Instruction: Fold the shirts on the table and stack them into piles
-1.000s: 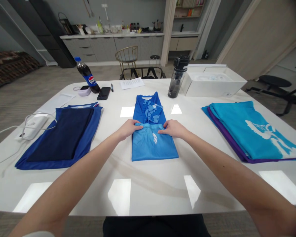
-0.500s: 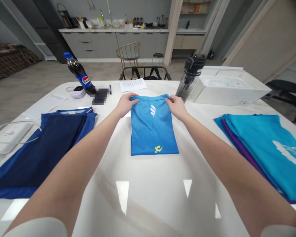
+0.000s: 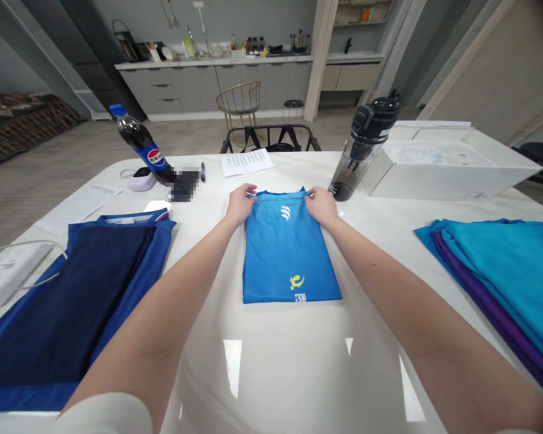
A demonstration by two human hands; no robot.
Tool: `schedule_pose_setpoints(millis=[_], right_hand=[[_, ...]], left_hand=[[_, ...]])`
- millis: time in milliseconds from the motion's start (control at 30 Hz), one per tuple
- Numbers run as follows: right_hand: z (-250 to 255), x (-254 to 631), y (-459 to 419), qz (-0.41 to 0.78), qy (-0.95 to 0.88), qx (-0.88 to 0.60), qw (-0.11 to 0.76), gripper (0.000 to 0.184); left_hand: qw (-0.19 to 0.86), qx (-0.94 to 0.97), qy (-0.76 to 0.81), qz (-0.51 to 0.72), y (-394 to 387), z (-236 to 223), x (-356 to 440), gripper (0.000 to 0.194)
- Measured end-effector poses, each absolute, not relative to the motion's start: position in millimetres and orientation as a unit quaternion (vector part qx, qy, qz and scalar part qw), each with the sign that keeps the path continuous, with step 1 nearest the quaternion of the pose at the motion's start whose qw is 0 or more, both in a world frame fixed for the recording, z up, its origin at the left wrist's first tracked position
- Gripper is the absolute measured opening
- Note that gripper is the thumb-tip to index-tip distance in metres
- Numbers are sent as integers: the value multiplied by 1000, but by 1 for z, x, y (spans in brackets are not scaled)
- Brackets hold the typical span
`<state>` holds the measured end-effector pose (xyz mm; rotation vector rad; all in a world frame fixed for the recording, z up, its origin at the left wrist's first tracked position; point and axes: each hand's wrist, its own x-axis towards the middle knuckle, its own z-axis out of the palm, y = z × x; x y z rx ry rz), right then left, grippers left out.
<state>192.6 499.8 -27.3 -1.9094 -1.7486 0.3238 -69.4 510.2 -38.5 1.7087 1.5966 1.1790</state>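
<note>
A folded blue T-shirt point(image 3: 289, 250) lies flat in front of me, with a white mark near its top and a yellow figure near its lower edge. My left hand point(image 3: 241, 204) pinches the shirt's far left corner between thumb and fingers. At the far right corner my right hand point(image 3: 322, 205) grips the cloth the same way. To the left rests a navy and blue folded shirt point(image 3: 76, 289). Some turquoise and purple folded shirts point(image 3: 511, 259) are stacked on the right, cut off by the view's edge.
Beyond my right hand stand a dark-lidded clear bottle point(image 3: 359, 150) and an open white box point(image 3: 452, 181). A cola bottle point(image 3: 145, 147), a printed sheet point(image 3: 248, 163) and a pen point(image 3: 203, 172) are toward the back. A corded white device point(image 3: 11, 271) lies far left on the white table point(image 3: 289, 374).
The blue shirt's near edge now shows some white lettering below the yellow figure. Both hands still hold the far corners, and the whole view has shifted slightly.
</note>
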Motion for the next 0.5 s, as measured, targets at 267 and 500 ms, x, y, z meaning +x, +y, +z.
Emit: schedule_pose_setpoints(millis=[267, 500], right_hand=[[-26, 189, 513, 114, -641, -716, 253, 39], [-25, 186, 525, 196, -651, -714, 167, 54]], left_hand=[[183, 673, 636, 332, 527, -34, -58, 52], [189, 676, 696, 151, 524, -23, -44, 71]])
